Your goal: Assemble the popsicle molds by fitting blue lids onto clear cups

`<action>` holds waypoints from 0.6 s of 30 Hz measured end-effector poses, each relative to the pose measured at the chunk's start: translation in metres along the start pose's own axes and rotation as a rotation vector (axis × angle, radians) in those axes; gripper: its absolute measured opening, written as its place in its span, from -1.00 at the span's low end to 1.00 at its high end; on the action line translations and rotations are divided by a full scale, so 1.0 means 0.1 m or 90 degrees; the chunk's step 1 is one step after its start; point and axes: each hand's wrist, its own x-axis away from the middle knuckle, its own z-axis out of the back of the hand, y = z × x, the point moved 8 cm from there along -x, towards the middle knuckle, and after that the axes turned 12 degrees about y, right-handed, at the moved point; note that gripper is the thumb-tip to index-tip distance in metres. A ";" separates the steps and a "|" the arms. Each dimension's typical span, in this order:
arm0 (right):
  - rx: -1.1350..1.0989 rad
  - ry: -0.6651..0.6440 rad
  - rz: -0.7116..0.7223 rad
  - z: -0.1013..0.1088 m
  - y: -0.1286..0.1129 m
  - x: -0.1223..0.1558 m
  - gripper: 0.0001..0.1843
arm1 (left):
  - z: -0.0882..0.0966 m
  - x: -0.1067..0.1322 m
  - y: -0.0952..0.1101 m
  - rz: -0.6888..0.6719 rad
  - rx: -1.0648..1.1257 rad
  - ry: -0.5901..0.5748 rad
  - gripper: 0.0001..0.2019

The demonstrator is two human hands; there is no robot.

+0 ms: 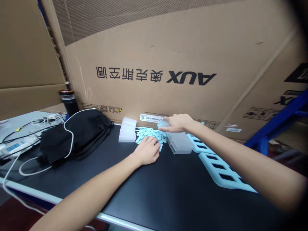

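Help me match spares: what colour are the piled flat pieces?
The flat pieces are light blue; head view.

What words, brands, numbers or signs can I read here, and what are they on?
"AUX": upside down on the large cardboard box.
"奥克斯空调": upside down beside it, same box.
Yellow warning triangle: same box.
White label, same box: too small to read surely.
Lower-right sticker and other print: too small or blurred.

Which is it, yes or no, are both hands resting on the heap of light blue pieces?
No, only the left hand rests on the heap; the right hand is raised, pinching a pale blue piece.
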 end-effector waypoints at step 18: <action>-0.123 0.223 -0.333 0.00 1.19 0.53 -0.14 | -0.30 -0.49 0.02 0.019 -0.023 -0.003 -0.68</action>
